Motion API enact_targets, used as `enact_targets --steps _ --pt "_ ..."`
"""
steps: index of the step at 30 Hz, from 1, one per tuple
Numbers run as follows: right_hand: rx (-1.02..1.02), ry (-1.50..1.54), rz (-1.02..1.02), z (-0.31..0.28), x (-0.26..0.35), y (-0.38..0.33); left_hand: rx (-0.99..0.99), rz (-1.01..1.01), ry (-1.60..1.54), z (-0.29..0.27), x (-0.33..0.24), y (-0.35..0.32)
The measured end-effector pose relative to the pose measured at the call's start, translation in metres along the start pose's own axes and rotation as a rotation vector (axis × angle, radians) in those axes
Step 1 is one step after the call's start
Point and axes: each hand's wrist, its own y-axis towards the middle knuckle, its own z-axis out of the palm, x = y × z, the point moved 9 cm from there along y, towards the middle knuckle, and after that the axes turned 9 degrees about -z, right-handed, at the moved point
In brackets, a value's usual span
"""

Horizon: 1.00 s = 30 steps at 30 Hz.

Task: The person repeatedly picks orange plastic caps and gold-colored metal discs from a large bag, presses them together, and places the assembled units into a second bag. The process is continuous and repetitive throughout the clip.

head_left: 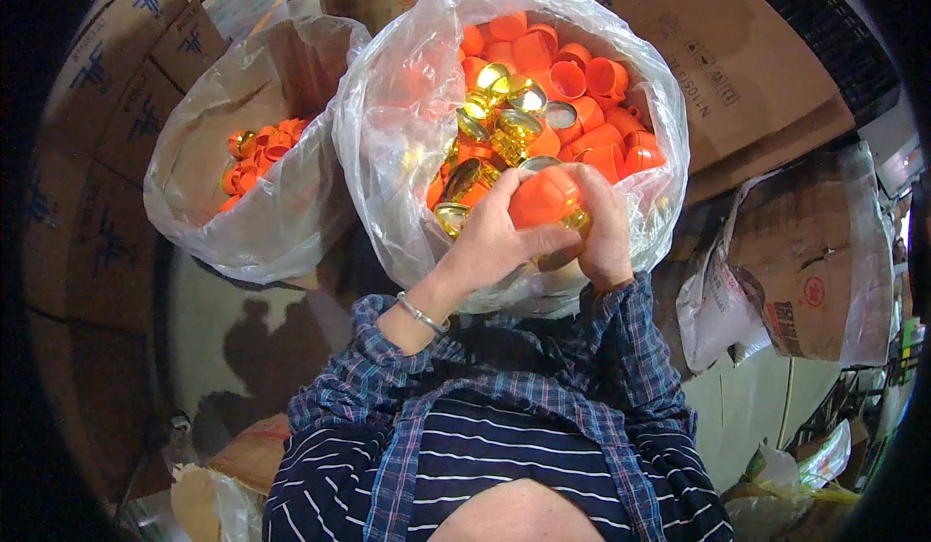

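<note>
Head view, hands curled, holding orange cup

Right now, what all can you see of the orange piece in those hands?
The orange piece is glossy and rounded, with a plastic look. The left hand and right hand hold it over the large translucent bag. They partly cover it, and a gold part shows at its lower right; whether they're joined, I cannot tell.
</note>
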Motion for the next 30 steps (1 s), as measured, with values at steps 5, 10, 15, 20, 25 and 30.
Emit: enact_targets --steps 5,10,15,20,25,30 --pt "0.095 -0.375 -0.283 0.007 0.042 -0.003 -0.125 0.207 0.338 0.003 -0.032 -0.019" --pt "0.04 -0.18 -0.171 0.007 0.03 -0.001 -0.171 0.162 0.333 0.003 -0.029 -0.015" --pt "-0.186 0.607 0.324 0.008 -0.031 -0.008 0.095 0.059 -0.288 0.012 -0.006 -0.008" --pt "-0.2 0.28 0.122 0.009 -0.022 -0.014 -0.105 0.014 -0.384 0.004 0.02 -0.007" --pt "-0.294 -0.393 -0.332 0.016 0.013 -0.036 -0.192 -0.044 -0.744 0.01 0.037 -0.002" --pt "0.015 -0.845 -0.906 0.046 0.055 -0.056 -0.069 -0.427 -1.103 0.015 0.07 -0.013"
